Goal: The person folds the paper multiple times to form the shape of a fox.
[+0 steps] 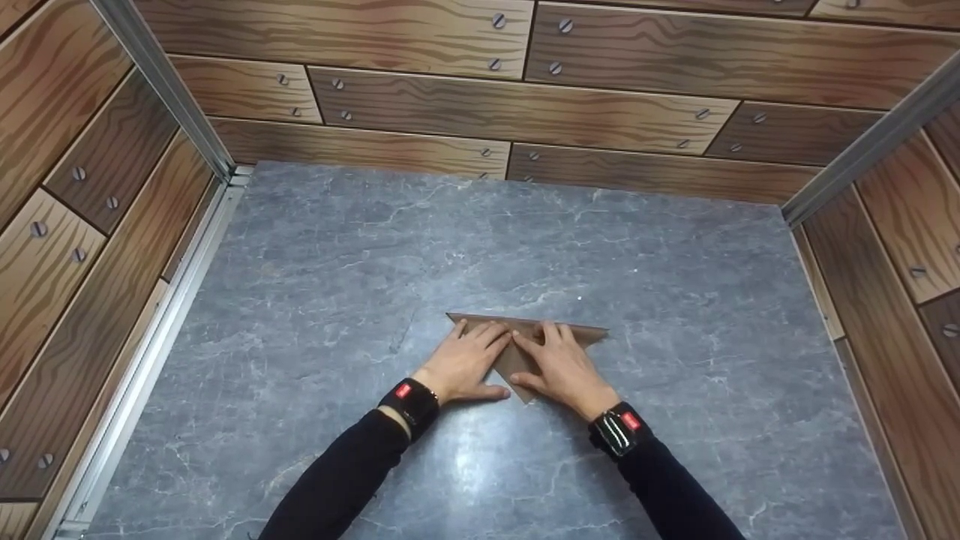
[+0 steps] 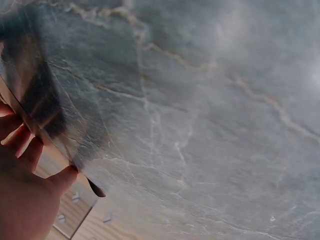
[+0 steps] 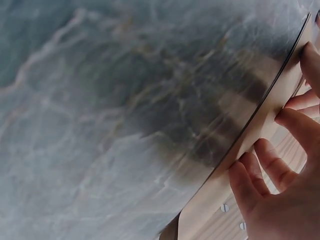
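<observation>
A folded sheet of brown paper (image 1: 513,366) lies on the grey marbled tabletop, with a long straight edge at the far side and a point toward the person. The left hand (image 1: 466,365) rests on its left half, fingertips near the long edge and thumb out beside the lower point. On the right half, the right hand (image 1: 564,370) presses with its fingertips, its thumb on the paper near the point. Both wrist views look low along the surface: fingertips of the left hand (image 2: 30,195) touch the paper, as do those of the right hand (image 3: 285,200).
Wood-plank-patterned panels (image 1: 420,97) with printed screws enclose the tabletop (image 1: 360,247) at the back and both sides. Metal rails (image 1: 161,322) run along the left edge and up the corners. Both wrists wear black bands (image 1: 411,405).
</observation>
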Available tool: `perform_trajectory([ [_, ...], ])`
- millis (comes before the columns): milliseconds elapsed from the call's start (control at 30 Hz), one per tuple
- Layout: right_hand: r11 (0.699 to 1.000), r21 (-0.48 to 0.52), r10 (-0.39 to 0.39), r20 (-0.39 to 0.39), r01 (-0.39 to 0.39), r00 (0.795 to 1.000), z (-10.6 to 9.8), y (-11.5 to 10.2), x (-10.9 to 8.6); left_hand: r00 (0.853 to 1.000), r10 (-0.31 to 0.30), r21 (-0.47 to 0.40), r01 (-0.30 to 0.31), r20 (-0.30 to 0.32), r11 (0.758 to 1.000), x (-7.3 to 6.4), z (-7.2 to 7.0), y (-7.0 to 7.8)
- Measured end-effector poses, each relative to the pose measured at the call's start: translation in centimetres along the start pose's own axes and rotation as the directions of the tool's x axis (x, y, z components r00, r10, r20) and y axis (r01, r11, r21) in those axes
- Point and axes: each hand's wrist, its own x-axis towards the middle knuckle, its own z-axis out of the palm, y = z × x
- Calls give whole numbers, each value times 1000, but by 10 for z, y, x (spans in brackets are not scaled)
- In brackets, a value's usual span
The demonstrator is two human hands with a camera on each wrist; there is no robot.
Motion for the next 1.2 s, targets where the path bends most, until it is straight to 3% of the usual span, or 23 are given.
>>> perform_trajectory([
  [400,999,-3,47,34,-47,998,-3,-2,0,999,-34,27,35,-21,999,1,2,3],
  [600,998,-2,61,48,-61,997,-2,-3,1,999,-16,27,17,-38,1000,-2,1,-1],
  [900,999,-9,51,32,-51,998,-1,-3,1,997,-13,9,14,-70,1000,-15,4,-19],
  [1200,999,15,41,19,-41,999,-2,-2,1,994,-70,-81,63,-86,995,-35,7,-44],
])
